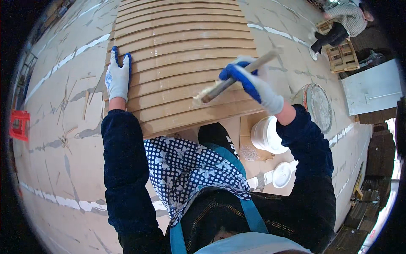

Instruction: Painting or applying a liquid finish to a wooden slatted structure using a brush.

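A long stack of tan cardboard sheets [182,72], fanned so that their edges overlap like steps, stretches away from my body. My left hand [118,77], in a white and blue work glove, lies on the stack's left edge with its fingers apart. In my gloved right hand [259,84] is a brush with a wooden handle [265,58], gripped above the near right part of the stack. Its pale, ragged bristle end points down to the left, over the nearest sheets. Motion blurs the handle's far end.
Below my right forearm stand a white bucket [265,134] and a round white lid [281,175]. A large drum [318,106] is to the right. Thin strips [86,105] and a red crate [20,125] lie left. Another person [344,23] is near pallets [341,56] at far right.
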Motion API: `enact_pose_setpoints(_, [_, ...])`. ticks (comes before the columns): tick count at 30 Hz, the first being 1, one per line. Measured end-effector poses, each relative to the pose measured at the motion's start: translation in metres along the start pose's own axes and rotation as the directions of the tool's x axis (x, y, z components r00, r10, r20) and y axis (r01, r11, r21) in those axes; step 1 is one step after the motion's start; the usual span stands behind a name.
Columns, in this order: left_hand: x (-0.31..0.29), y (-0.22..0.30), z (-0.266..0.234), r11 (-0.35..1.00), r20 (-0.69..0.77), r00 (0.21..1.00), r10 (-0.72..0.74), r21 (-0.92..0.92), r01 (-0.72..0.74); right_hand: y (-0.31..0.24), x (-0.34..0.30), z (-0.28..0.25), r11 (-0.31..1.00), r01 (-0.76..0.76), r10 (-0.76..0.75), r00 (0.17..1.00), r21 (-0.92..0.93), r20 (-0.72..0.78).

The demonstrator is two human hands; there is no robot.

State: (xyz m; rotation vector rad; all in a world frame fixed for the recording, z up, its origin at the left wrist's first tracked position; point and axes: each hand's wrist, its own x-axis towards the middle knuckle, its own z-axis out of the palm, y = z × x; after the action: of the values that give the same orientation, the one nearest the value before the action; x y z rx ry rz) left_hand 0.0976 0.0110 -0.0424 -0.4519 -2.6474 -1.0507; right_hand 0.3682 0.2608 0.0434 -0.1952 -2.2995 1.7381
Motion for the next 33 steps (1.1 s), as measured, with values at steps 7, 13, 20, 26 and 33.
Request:
enact_pose_setpoints(7, [0.004,-0.001,0.004,0.999,-0.009,1.0,0.003,0.043,-0.003,0.002,0.021,-0.019,0.956,-0.287,0.291,0.953,0.051,-0.082])
enact_pose_setpoints(13, [0.001,-0.007,0.004,0.999,-0.022,1.0,0.008,0.034,-0.008,0.02,0.049,-0.042,0.71,0.504,-0.412,0.864,-0.492,0.29])
enact_pose_setpoints(20, [0.005,0.007,0.006,0.999,-0.04,0.998,0.04,-0.003,-0.04,0.036,0.243,-0.092,0.777,0.598,-0.592,0.8,-0.198,0.097])
enact_pose_setpoints(26, [0.005,-0.003,0.008,0.996,-0.059,0.995,0.077,-0.045,-0.08,0.074,0.258,-0.093,0.734,0.538,-0.547,0.83,-0.415,0.109])
enact_pose_setpoints(33, [-0.002,-0.008,-0.004,0.999,-0.046,0.998,0.045,-0.003,-0.045,0.036,0.049,-0.03,0.922,0.233,-0.181,0.965,-0.308,0.189])
